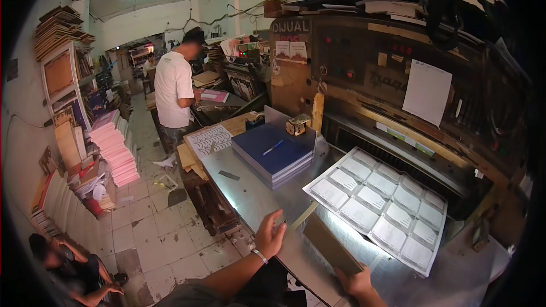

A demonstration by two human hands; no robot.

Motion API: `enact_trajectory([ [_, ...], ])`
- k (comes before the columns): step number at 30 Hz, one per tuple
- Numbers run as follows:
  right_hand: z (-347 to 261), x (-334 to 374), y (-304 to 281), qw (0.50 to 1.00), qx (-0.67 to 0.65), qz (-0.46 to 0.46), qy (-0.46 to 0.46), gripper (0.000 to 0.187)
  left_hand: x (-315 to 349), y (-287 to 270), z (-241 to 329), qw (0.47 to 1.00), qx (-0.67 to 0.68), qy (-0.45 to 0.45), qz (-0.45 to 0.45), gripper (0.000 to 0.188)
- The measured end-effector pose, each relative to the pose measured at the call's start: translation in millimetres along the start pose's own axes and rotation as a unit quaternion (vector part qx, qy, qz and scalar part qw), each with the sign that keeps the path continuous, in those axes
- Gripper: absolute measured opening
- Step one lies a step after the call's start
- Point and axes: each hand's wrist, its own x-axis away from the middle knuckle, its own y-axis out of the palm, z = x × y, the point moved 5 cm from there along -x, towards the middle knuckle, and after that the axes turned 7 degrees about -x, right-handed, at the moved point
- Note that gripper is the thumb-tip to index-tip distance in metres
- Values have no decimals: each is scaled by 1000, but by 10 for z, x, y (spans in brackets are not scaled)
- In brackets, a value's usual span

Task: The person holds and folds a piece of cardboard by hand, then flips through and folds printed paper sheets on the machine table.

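My right hand (355,282) is closed on the near end of a brown rectangular board (329,240), which lies tilted over the metal table (230,162). To its left, my left hand (268,239) is raised near the table's front edge with its fingers apart and nothing visible in it. A bracelet circles that wrist. Between the hands lies a flat, pale brown surface (301,261), partly hidden by the board. Beyond the board, a large printed sheet (387,204) with a grid of grey-and-white panels spreads across the table. A thick stack of dark blue sheets (267,162) with a blue pen (273,148) on top stands farther back.
A big, dark machine (352,51) with lit buttons rises behind the table. Left of the stack lie a small dark strip (229,175) and a wave-patterned sheet (207,139). A person in a white shirt (173,85) stands beyond; another (79,273) sits at lower left near paper stacks (116,148).
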Motion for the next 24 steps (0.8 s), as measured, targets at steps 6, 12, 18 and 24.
enact_trajectory([
  [6, -96, -66, -344, 945, -206, 252, 27, 27, -40, 0, -16, 1000, -7, 7, -2, 45],
  [12, 59, 36, 44, 993, 16, -53, 108, 32, -45, -1, 52, 1000, -12, 13, -9, 44],
  [18, -5, 14, -35, 993, -61, -20, 97, 27, 36, 7, 70, 999, -24, 18, -45, 46],
  [24, -177, -105, -242, 986, -135, 12, 92, 24, 17, 22, 117, 998, -26, 27, -55, 45],
])
